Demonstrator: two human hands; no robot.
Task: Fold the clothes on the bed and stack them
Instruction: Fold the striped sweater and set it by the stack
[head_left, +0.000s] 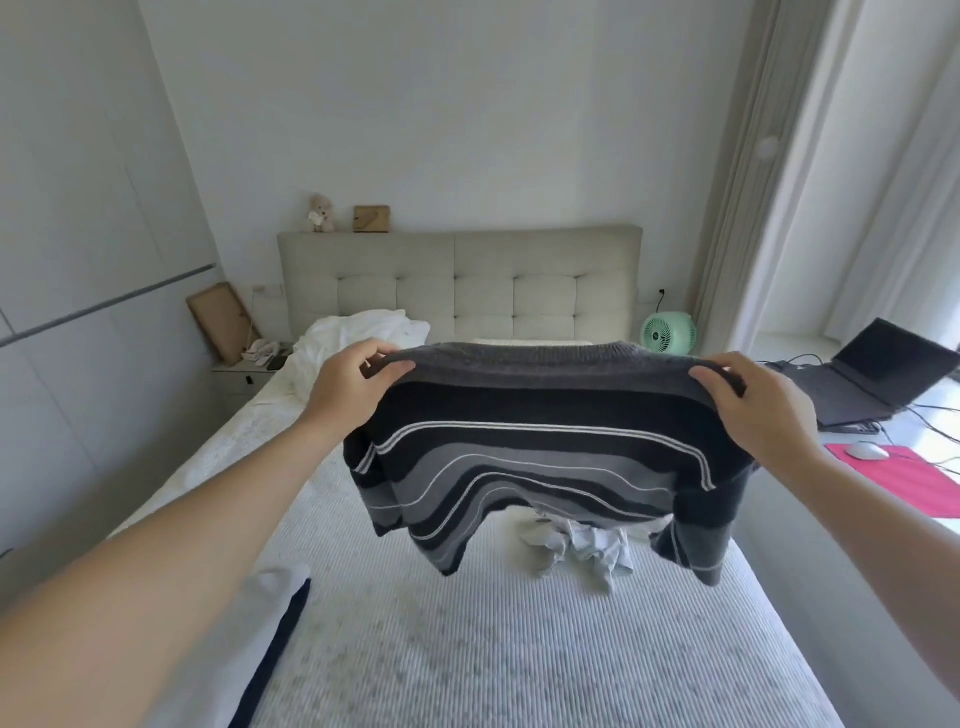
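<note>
The person is holding up a dark knitted sweater with grey, black and thin white stripes (540, 447), spread wide in the air over the white ribbed bed (467, 649). The left hand (348, 395) is pinching one shoulder of it, thumb on the near face and fingers curled over the top edge; the right hand (763, 410) is gripping the other shoulder the same way. Below the fingers the body and both sleeves are hanging free, not touching the mattress. Under the hem, well below the right hand, a crumpled pale grey garment (582, 545) is lying unfolded, and down by the left forearm a white and navy piece of cloth (280, 597) is resting at the bed's edge. This looks like the opening of the folding step: the sweater is being straightened out before it goes down. The next move probably calls for lowering it flat onto a bare stretch of bed, clear of the grey garment, with the sleeves falling outward so they can be turned in.
</note>
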